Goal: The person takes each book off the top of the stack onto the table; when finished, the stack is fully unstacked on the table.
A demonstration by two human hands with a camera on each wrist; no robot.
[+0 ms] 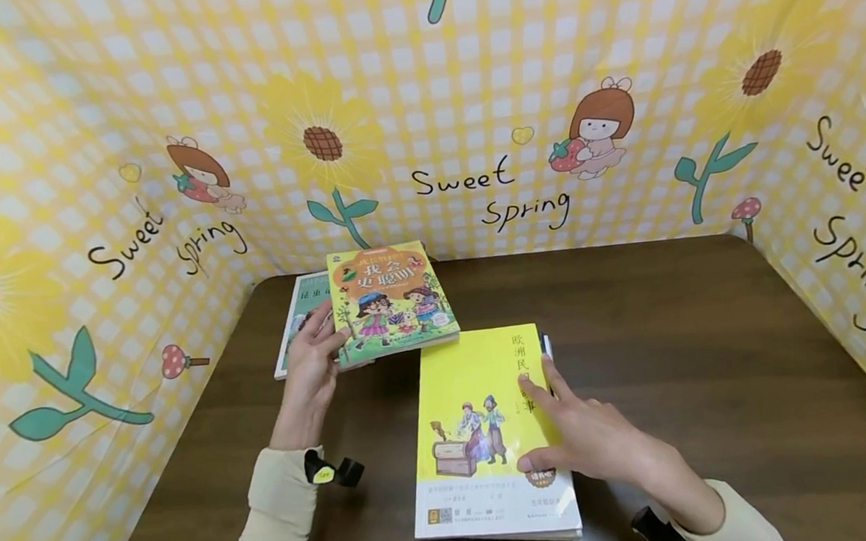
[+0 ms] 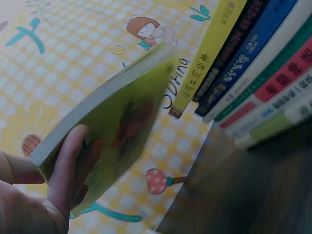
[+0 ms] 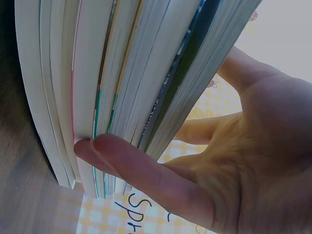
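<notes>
My left hand (image 1: 314, 369) holds a children's book (image 1: 394, 302) by its left edge, a yellow-green paperback with two cartoon children on the cover. In the left wrist view, the thumb and fingers lie on opposite faces of that book (image 2: 122, 122). A teal-covered book (image 1: 294, 312) lies on the table, partly hidden behind it. My right hand (image 1: 599, 434) rests at the right edge of a stack of books, with a yellow-covered book (image 1: 477, 384) on top. Some fingers touch that cover; others (image 3: 141, 170) lie against the page edges (image 3: 122, 73) in the right wrist view.
The stack's spines (image 2: 253, 73) show several books of different colours and thicknesses. A dark wooden table (image 1: 667, 331) carries everything. Yellow checked cloth (image 1: 425, 138) with flower prints rises behind the table and along both sides.
</notes>
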